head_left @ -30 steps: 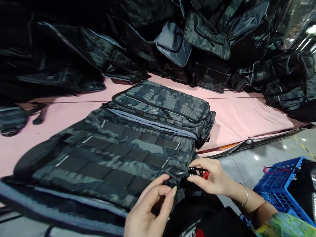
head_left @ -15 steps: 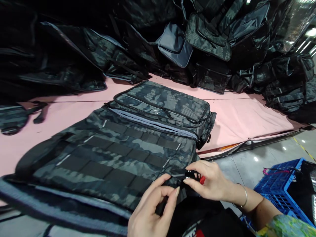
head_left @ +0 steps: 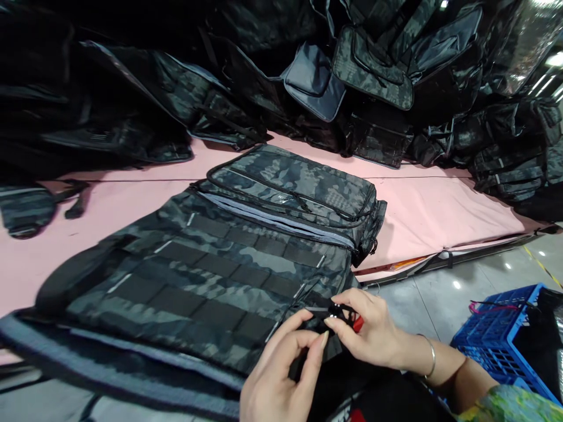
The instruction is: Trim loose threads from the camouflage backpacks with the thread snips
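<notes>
A dark camouflage backpack [head_left: 246,258] lies on the pink-covered table, its zipped opening showing grey lining. At its near right edge my right hand [head_left: 369,325] grips a small black tool [head_left: 342,312] with red on its handle and a thin metal blade pointing left. Just left of it, my left hand [head_left: 285,366] has its thumb and fingertips pinched at the bag's edge, close beside the blade. What those fingers hold is too small to make out.
Piles of camouflage bags [head_left: 373,70] stand along the back of the pink table [head_left: 422,205]. A blue plastic crate [head_left: 492,334] with dark items is on the floor at the right. A strap piece [head_left: 29,208] lies at the left.
Both hands remain close together at the bag's edge. My left hand has shifted slightly right, nearer the tool. The view has moved a little, so the bag appears slightly further right.
</notes>
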Action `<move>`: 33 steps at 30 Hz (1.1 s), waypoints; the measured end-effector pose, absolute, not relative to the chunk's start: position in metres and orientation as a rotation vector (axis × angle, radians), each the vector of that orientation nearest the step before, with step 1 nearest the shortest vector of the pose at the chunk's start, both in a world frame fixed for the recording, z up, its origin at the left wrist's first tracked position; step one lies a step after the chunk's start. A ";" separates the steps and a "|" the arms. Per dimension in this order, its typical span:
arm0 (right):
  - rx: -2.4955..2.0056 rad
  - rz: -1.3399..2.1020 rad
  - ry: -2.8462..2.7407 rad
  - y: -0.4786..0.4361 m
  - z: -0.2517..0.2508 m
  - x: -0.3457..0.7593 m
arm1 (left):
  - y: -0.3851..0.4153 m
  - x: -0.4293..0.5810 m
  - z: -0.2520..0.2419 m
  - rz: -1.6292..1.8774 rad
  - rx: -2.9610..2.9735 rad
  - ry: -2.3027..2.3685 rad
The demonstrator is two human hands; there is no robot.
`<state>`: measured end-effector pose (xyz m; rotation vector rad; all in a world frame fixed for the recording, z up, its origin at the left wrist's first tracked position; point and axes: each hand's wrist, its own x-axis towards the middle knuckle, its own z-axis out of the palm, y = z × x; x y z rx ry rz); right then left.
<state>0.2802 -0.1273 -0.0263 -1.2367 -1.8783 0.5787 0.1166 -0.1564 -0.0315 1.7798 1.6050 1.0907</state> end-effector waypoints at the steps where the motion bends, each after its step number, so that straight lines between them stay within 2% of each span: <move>1: -1.238 0.650 -1.865 -0.126 -0.026 0.281 | -0.156 0.117 -0.032 1.090 1.808 1.609; 4: -1.219 0.885 -1.805 -0.122 -0.026 0.283 | -0.155 0.116 -0.034 1.085 1.865 1.618; 10: -1.106 0.746 -1.812 -0.113 -0.035 0.286 | -0.154 0.114 -0.036 1.067 1.879 1.611; 12: -1.087 0.990 -1.692 -0.109 -0.040 0.286 | -0.154 0.115 -0.035 1.055 1.857 1.621; 16: -0.861 1.694 -1.259 -0.102 -0.047 0.279 | -0.151 0.116 -0.034 1.055 1.851 1.566; 19: -0.665 1.965 -1.075 -0.101 -0.045 0.272 | -0.150 0.116 -0.034 1.077 1.831 1.519; 22: -0.721 1.842 -1.090 -0.100 -0.037 0.273 | -0.151 0.117 -0.032 1.072 1.743 1.563; 28: -1.114 1.166 -1.538 -0.108 -0.025 0.290 | -0.152 0.122 -0.027 1.118 1.273 1.738; 33: -1.185 0.926 -1.822 -0.115 -0.018 0.298 | -0.148 0.122 -0.028 1.129 1.147 1.677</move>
